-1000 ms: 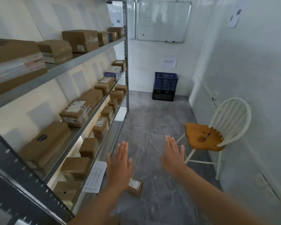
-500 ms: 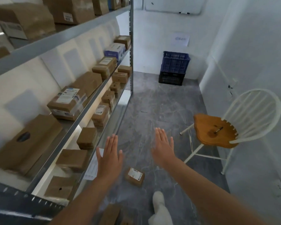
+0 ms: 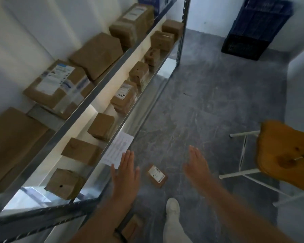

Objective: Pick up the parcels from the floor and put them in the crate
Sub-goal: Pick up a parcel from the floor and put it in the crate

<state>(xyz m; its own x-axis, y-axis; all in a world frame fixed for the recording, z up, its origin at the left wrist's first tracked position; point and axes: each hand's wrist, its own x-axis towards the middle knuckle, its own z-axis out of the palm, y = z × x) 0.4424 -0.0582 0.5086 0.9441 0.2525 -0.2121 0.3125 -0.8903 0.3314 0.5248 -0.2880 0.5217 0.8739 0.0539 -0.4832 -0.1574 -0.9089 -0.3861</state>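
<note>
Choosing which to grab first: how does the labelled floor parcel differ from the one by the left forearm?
The labelled parcel lies in full view between the left hand and right hand, white label up; the near parcel is partly hidden behind the left forearm and shows no label. The labelled parcel lies farther out; the near parcel lies closer to the person. Both are brown cardboard on the grey floor, untouched.

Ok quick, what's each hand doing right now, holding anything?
Left hand: open, fingers straight, holding nothing.
Right hand: open, fingers straight, holding nothing; the small parcel lies untouched on the floor.
</note>
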